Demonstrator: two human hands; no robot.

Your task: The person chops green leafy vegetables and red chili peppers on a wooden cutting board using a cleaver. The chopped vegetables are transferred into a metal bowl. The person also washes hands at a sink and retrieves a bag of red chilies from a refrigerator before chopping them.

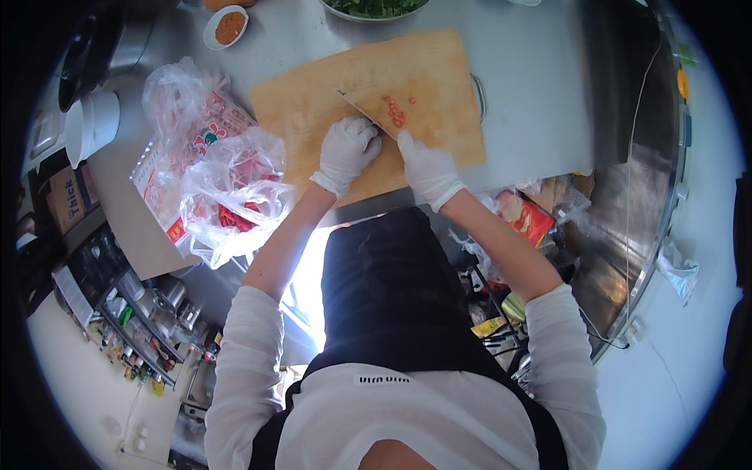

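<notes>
A wooden cutting board [435, 64] lies at a slight slant on the steel table. My right hand [432, 167], in a white glove, grips a kitchen knife [367, 114] by its handle, most of which the hand hides. The blade points away to the far left and lies across the board. Close against the near side of the blade is my left hand [348, 150], gloved too, with its fingers curled down on the board. Whatever may be under those fingers is hidden. Small chopped red pieces [398, 116], perhaps chili, lie just beyond the blade.
Left of the board sit clear plastic bags [238, 197] with red contents. Further back are a white bowl of reddish-brown powder [229, 26] and a metal bowl of leafy greens [376, 8]. A metal handle [479, 97] juts from the board's right edge.
</notes>
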